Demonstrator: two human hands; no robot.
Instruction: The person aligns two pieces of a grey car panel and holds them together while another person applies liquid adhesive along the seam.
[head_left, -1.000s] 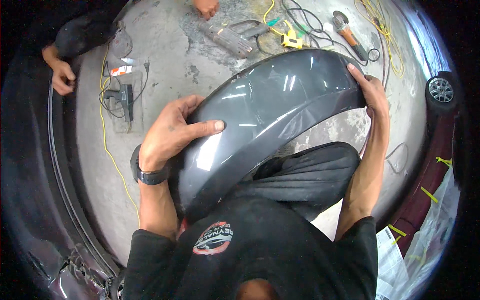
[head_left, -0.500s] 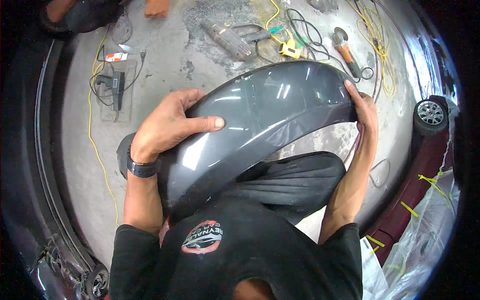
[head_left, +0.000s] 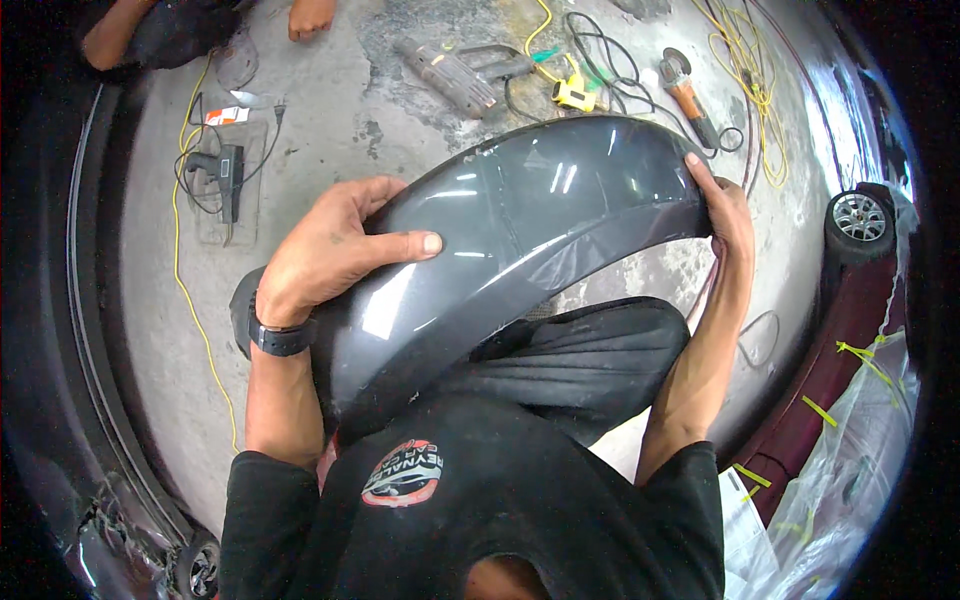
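A glossy dark grey, curved car fender (head_left: 520,205) lies across my lap, its arch opening toward my bent knee. My left hand (head_left: 345,245) grips its upper left edge, thumb flat on the painted face and fingers going behind it. At the right end, my right hand (head_left: 722,205) is closed on the rim, with the thumb on top and the other fingers mostly hidden. A faint line crosses the panel's middle. Ceiling lights reflect in its surface.
On the concrete floor beyond lie a soldering-gun-like tool (head_left: 228,180), a heat-gun-shaped tool (head_left: 450,78), a yellow tool (head_left: 574,92) and an angle grinder (head_left: 688,98). Cords run among them. A co-worker's hand (head_left: 311,17) shows at the top. Right stands a dark red car (head_left: 800,410) with plastic sheeting.
The co-worker's hand and arm at the top have come further into view. My hands keep the same hold on the fender; the whole view has shifted slightly.
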